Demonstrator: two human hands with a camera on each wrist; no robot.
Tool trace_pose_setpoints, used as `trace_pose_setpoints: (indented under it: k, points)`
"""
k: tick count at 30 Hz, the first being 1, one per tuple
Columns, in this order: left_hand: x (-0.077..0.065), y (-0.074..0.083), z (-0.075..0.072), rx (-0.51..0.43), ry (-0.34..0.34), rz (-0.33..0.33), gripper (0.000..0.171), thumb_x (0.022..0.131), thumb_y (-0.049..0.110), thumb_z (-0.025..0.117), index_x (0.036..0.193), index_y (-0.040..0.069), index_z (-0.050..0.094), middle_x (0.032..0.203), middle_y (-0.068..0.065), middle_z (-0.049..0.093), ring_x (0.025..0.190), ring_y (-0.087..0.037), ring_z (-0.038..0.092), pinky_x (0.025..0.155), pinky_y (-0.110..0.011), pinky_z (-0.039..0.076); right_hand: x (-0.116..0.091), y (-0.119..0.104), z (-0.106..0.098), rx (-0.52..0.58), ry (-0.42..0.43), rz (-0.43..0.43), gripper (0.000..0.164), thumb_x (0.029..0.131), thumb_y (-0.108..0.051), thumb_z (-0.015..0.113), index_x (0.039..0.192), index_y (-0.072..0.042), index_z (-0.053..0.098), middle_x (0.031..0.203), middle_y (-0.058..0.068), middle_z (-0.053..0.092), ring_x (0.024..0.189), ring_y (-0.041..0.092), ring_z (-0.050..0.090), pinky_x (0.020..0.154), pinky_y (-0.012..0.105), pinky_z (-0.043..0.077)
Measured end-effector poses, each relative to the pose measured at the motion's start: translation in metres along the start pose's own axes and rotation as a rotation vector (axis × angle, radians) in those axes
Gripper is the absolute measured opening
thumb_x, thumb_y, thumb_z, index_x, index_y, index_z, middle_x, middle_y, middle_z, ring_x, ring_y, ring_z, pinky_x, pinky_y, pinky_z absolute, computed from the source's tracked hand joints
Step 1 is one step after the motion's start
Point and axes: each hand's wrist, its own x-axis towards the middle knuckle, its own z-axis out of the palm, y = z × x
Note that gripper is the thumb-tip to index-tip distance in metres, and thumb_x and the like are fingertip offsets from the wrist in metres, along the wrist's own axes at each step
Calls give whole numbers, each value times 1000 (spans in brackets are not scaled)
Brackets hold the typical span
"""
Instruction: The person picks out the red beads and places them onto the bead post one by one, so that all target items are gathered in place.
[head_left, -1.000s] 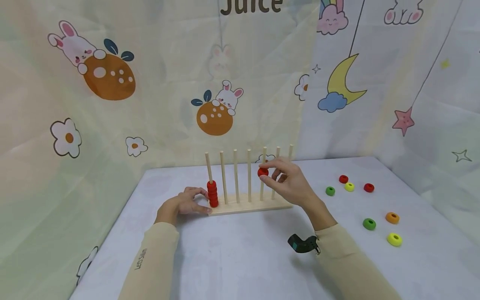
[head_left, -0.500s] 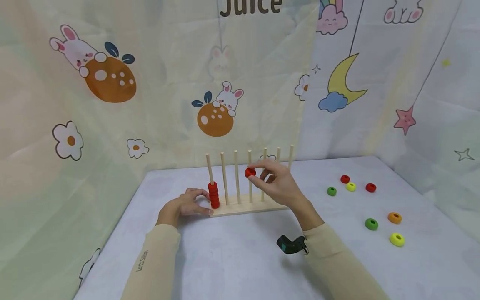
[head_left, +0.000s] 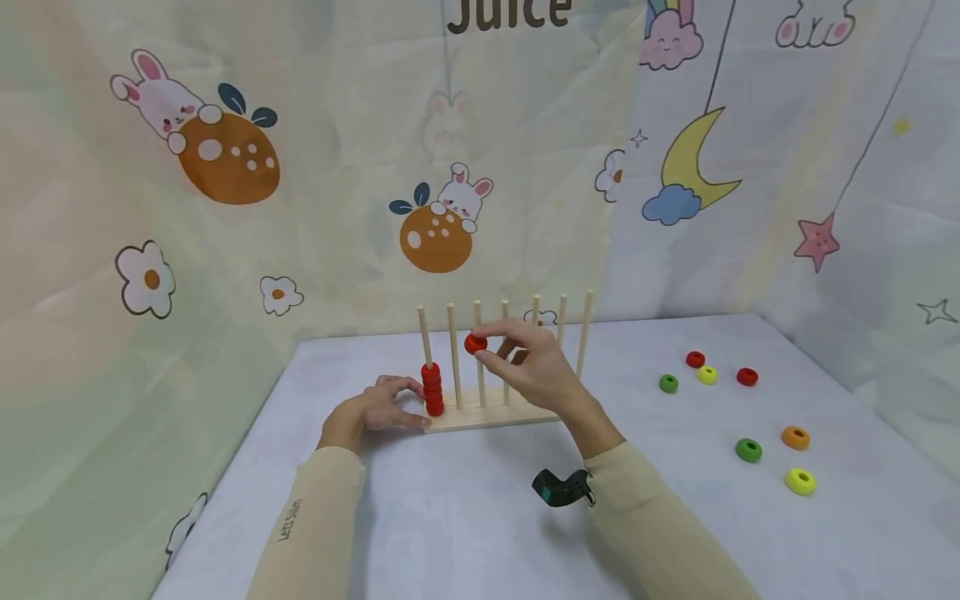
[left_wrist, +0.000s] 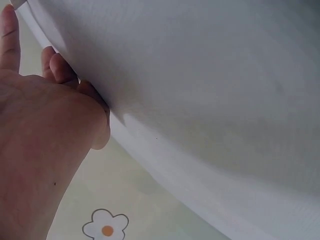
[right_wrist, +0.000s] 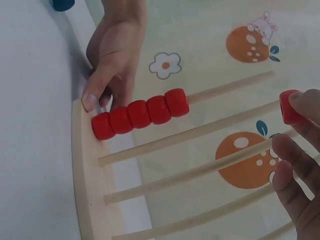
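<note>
A wooden peg rack (head_left: 495, 417) with several upright rods stands on the table. Several red beads (head_left: 432, 390) are stacked on its leftmost rod; the right wrist view shows the same stack (right_wrist: 140, 114) from the side. My left hand (head_left: 388, 404) holds the rack's left end, thumb on the front and index finger behind; in the left wrist view the hand (left_wrist: 45, 115) hides the grip. My right hand (head_left: 528, 358) pinches one red bead (head_left: 475, 343) between thumb and index finger. In the head view, that bead overlaps the third rod from the left, well above the base.
Loose beads lie on the table at the right: red (head_left: 747, 377), yellow (head_left: 800, 481), green (head_left: 748, 450) and orange (head_left: 796, 437). Behind the table hangs a printed curtain (head_left: 337, 208). A black device (head_left: 561, 487) is worn at my right wrist.
My right hand has carried the red bead leftward past the right-hand rods toward the stack. The left hand keeps its place at the rack's end.
</note>
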Motion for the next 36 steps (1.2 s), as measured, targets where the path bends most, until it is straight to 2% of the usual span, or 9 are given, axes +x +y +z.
trace_pose_setpoints:
  k: [6,14,19,25,32,36]
  points:
    - [-13,6,-4,18,-2,15,50,76,49,86,118,36,62,161,-13,30,146,-42,28,111,-71,32,8,-1,10,4,-6,-34,32,92,-3,76,122,-10,72,120,6,73,76,19,66,62,40,61]
    - [-14,8,-6,33,5,10,52,76,51,87,119,37,63,160,-12,33,145,-41,29,110,-69,35,19,-6,18,36,-6,-92,32,91,-1,76,123,-7,72,118,10,73,71,18,66,60,36,60]
    - [-16,8,-7,40,13,1,53,75,49,87,120,35,63,159,-14,33,145,-42,30,109,-69,36,30,-11,24,29,2,-130,33,92,0,75,124,-8,72,124,9,72,70,15,65,59,34,59]
    - [-16,7,-6,3,14,-36,52,75,46,88,120,37,63,160,-12,32,146,-40,28,111,-69,34,40,-21,31,18,6,-110,32,93,-2,73,125,-7,72,127,9,71,66,12,64,57,36,58]
    - [-17,6,-6,22,16,9,51,77,48,87,120,37,63,158,-13,35,144,-41,32,108,-70,35,53,-30,37,-4,31,-80,30,96,-4,72,125,-7,72,131,11,70,59,21,63,53,28,56]
    - [-13,7,-2,41,4,20,51,77,50,87,120,37,63,158,-12,34,142,-41,31,108,-70,36,56,-31,39,-23,38,-28,31,96,-6,71,127,-8,72,130,9,70,59,16,64,55,26,58]
